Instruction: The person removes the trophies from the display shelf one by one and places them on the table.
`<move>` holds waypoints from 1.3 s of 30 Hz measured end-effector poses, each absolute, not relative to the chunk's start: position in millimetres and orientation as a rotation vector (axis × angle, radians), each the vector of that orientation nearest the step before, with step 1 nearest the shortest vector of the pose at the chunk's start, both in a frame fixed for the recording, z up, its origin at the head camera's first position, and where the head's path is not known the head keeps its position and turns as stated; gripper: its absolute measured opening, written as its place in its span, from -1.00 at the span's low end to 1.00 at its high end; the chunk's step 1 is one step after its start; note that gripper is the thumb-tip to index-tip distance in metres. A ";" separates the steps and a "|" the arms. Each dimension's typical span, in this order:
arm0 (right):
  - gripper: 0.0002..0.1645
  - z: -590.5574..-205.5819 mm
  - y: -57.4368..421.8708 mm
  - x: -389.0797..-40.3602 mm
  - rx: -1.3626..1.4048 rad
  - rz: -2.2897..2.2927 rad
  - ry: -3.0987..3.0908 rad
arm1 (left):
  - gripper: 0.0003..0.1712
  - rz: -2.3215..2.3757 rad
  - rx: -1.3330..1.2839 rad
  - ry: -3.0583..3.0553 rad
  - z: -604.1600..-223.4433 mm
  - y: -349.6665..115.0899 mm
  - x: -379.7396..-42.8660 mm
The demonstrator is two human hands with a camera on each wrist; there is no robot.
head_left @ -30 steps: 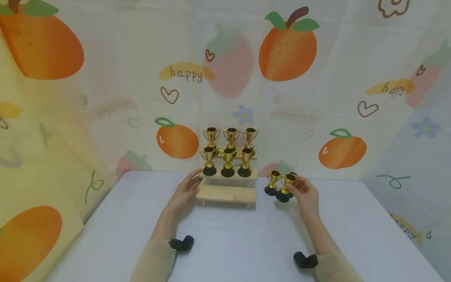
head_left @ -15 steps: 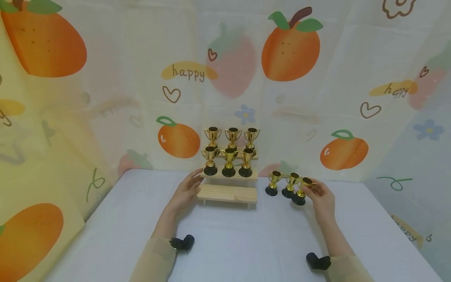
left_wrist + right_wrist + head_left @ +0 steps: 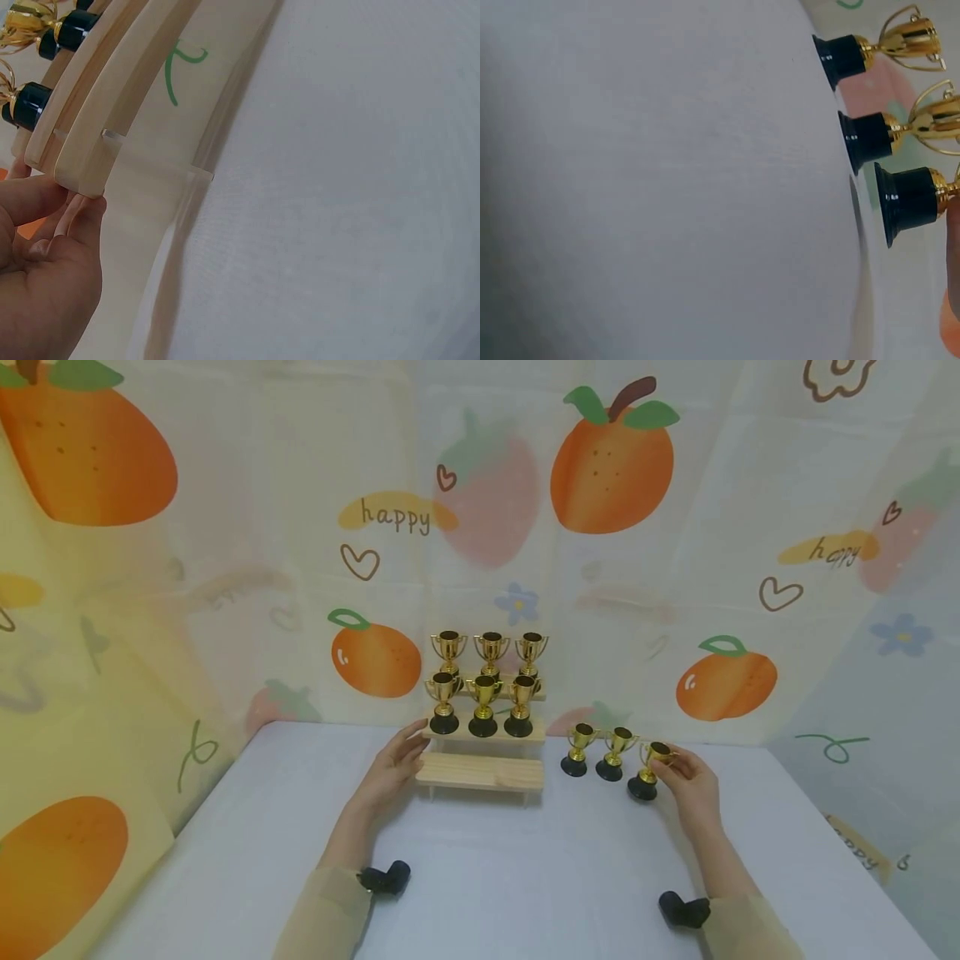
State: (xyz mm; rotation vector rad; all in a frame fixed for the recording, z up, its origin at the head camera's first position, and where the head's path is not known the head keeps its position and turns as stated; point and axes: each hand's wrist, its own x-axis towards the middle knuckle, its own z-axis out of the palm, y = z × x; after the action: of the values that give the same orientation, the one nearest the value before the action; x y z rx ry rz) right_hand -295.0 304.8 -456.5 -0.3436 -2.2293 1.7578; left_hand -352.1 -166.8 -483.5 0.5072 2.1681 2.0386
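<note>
A three-step wooden display stand (image 3: 480, 772) bears small gold trophy cups on black bases. My left hand (image 3: 392, 768) grips the stand's left end; in the left wrist view, thumb and fingertips meet the end of a wooden step (image 3: 94, 161). Three cups stand on the middle step, such as the centre trophy (image 3: 484, 697), and three on the top one. My right hand (image 3: 690, 785) pinches a trophy cup (image 3: 643, 787) by its upper part, tilted slightly, its base close over the table. Left of it, a trophy (image 3: 611, 768) and another trophy (image 3: 575, 764) stand upright.
A white cloth covers the table (image 3: 510, 877). Behind it hangs a fruit-print curtain (image 3: 300, 527), which also runs along both sides. A black wrist camera (image 3: 386, 878) sits on the left sleeve and another black camera (image 3: 684, 910) on the right.
My right hand has moved right with its trophy, from in front of another trophy to the right end of the row. My left hand has stayed at the stand.
</note>
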 end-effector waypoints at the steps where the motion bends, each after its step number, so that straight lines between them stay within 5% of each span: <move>1: -0.32 -456.3 306.1 -296.0 -0.344 1.745 -2.249 | -0.22 2.047 0.508 2.158 -483.6 -166.8 -351.9; 39: -0.33 -457.9 324.0 -318.7 -0.219 1.749 -2.352 | -0.22 2.034 0.494 2.163 -480.7 -164.6 -349.5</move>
State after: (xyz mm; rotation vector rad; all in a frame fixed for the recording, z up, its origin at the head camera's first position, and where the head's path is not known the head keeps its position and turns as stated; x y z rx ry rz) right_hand -318.7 324.0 -457.9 -0.2187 -2.3524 1.7491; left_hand -349.5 -164.6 -480.7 0.4939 2.1626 2.0341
